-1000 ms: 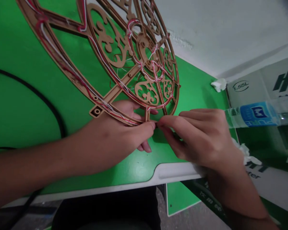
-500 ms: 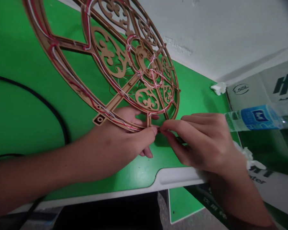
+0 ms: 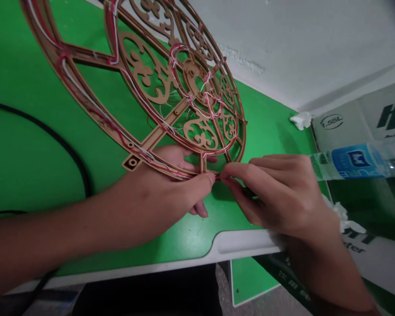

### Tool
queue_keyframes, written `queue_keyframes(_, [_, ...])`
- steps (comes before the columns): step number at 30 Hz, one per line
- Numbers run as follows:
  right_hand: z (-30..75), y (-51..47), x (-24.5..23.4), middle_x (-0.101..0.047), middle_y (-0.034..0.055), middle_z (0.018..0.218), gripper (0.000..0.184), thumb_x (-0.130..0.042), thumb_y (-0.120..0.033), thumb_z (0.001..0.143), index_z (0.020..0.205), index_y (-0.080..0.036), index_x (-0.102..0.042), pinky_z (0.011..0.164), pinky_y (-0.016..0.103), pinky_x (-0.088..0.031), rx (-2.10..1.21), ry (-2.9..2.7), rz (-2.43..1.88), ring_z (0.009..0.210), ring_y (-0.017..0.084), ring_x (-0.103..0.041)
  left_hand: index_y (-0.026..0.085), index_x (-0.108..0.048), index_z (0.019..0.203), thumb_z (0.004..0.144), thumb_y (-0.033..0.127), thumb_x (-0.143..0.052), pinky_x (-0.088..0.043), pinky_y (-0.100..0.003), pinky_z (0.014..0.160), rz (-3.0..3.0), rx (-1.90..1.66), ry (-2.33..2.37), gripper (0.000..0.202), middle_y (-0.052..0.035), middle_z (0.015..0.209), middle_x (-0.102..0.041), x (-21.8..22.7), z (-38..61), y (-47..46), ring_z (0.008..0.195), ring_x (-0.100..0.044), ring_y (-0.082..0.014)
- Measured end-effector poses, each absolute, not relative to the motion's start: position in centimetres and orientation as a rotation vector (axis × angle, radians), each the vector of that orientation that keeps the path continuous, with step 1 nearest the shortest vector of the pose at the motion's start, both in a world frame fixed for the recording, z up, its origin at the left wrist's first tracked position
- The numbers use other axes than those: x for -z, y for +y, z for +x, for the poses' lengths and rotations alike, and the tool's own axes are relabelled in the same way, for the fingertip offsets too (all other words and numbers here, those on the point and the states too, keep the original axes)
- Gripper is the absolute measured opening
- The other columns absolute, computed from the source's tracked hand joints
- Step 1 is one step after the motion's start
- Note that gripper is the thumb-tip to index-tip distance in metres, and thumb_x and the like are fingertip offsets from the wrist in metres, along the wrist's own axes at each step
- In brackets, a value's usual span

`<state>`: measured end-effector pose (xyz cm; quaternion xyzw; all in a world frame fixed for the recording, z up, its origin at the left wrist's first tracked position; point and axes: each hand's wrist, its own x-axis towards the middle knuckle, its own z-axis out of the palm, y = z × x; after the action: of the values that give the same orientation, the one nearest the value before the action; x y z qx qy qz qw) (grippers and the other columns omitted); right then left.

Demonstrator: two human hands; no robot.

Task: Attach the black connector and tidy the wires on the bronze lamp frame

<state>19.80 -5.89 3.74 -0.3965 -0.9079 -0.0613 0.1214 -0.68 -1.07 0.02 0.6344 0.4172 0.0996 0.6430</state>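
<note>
A large round brown fretwork frame point(image 3: 158, 83) with scroll cut-outs lies tilted over the green table point(image 3: 26, 166). Red and white wires point(image 3: 118, 131) run along its ribs and rim. My left hand point(image 3: 161, 197) grips the frame's near rim, thumb on top, fingers underneath. My right hand point(image 3: 276, 193) is closed in a pinch right at that rim, its fingertips touching my left thumb. What it pinches is too small to name; it looks like a wire end.
A black cable point(image 3: 62, 149) curves across the table at left. A clear water bottle with a blue label point(image 3: 352, 160) lies at right before a cardboard box point(image 3: 362, 114). Crumpled tissues point(image 3: 301, 119) sit by the wall. The table's white edge point(image 3: 237, 241) is close below my hands.
The frame and view have shifted slightly; both hands stay pinched at the same spot on the rim.
</note>
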Motion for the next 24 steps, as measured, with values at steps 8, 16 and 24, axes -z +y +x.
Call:
queue_keyframes(8, [19.87,-5.87,-3.79,-0.053,-0.0034,0.06,0.003,-0.062,-0.01,0.09,0.091,-0.012,-0.064,0.052,0.031,-0.027,0.183,-2.645,-1.145,0.053,0.011,-0.042,0.025,-0.072,0.081,0.088,0.037,-0.059,-0.056,-0.01,0.057,1.35,-0.194,1.003,0.02,0.0082,0.061,-0.073,-0.79,-0.45,-0.79,0.059,-0.072,-0.0068])
queue_keyframes(16, [20.41,-5.73,-3.57,-0.05,-0.0052,0.059,0.003,-0.06,-0.014,0.093,0.095,-0.014,-0.063,0.051,0.029,-0.028,0.178,-2.642,-1.185,0.052,0.009,-0.041,0.023,-0.072,0.091,0.086,0.041,-0.06,-0.057,-0.012,0.058,1.27,-0.184,1.044,0.022,0.0057,0.064,-0.075,-0.92,-0.29,-0.94,0.06,-0.072,-0.0094])
queue_keyframes(24, [20.49,-5.69,-3.58,-0.057,-0.0051,0.065,0.006,-0.062,-0.014,0.094,0.1,-0.016,-0.063,0.054,0.027,-0.031,0.089,-2.613,-1.149,0.055,0.007,-0.045,0.023,-0.071,0.084,0.089,0.038,-0.057,-0.057,-0.011,0.057,1.291,-0.184,1.013,0.02,0.0061,0.061,-0.074,-0.94,-0.46,-0.8,0.061,-0.073,-0.0088])
